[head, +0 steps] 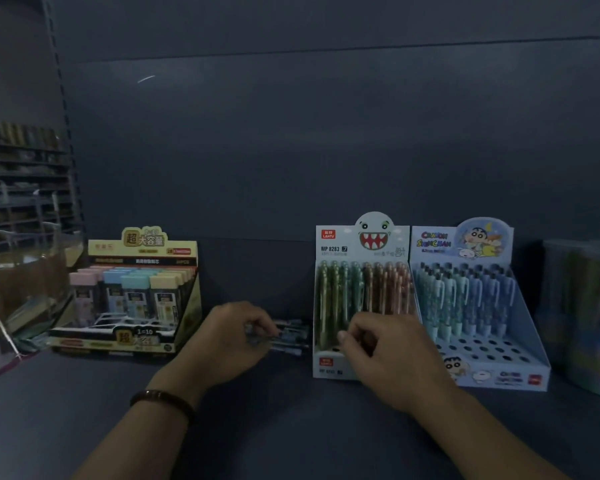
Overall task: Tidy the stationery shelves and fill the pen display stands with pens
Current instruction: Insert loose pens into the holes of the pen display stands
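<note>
A: At your far left sat the yellow box (136, 292) of refill cases, full and not your concern. Just right of it your left hand (229, 341) had its fingers curled round a bundle of pens (291, 336). The bundle lay sideways, low over the shelf (291, 427), with its ends toward the monster stand (326, 367).

B: Those pens looked light, stiff and smooth to me, so a loose bunch could have slid apart. I'd have had you take each one by the middle of the barrel. I judged the clip the part likeliest to snap.

A: Your right hand (385, 355) hovered at the front of the monster stand, fingers bent, thumb near forefinger. It was too blurred to tell whether it pinched a pen.

B: That stand was card, probably light enough to skid if you pushed hard. The blue stand (520, 372) just beside it had empty holes (482, 351) across its front rows. A tub (582, 317) stood further right, its contents too blurred to name.

A: The shelf was dark, flat and smooth, with a plain back panel (326, 150). The room was dim, with more racks (21, 188) far off to your left.
</note>
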The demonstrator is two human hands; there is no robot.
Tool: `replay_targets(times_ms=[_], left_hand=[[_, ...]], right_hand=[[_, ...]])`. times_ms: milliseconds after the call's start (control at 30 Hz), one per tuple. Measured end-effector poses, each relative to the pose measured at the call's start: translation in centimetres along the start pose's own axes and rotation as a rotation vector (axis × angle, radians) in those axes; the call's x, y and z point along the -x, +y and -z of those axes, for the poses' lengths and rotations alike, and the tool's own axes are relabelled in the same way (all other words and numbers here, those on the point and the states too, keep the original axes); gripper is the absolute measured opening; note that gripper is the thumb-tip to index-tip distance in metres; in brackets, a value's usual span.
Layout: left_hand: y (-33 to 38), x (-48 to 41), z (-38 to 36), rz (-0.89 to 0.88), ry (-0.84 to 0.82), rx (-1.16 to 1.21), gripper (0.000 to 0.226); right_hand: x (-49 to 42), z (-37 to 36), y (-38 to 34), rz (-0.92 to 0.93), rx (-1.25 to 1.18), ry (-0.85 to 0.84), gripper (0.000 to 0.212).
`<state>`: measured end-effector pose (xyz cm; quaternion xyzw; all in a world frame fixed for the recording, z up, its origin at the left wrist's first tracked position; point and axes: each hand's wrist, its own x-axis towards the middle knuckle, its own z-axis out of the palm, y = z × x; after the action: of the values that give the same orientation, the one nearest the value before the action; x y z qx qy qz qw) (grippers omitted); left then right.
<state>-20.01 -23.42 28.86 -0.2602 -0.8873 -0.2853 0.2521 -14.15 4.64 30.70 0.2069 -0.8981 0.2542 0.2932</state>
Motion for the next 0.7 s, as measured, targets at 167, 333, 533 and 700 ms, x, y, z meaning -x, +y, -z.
replay_targets(times_ms=[167, 333, 533, 700], left_hand=[[-1.3, -0.1, -0.9, 0.037, -0.045, -0.084, 0.024], [-0.9, 0.0, -1.3, 0.000, -0.096, -0.140, 0.005], [-1.1, 0.0, -1.8, 0.037, -0.147, -0.212, 0.007], [0.2, -0.4, -0.9, 0.008, -0.047, -0.093, 0.011]], right_hand=[[-0.1, -0.2, 0.5, -0.043, -0.103, 0.064, 0.035], [-0.1, 0.0, 0.5, -0.062, -0.177, 0.084, 0.039], [0.0, 0.0, 0.7, -0.057, -0.224, 0.072, 0.039], [0.0, -0.1, 0.5, -0.049, -0.264, 0.070, 0.034]])
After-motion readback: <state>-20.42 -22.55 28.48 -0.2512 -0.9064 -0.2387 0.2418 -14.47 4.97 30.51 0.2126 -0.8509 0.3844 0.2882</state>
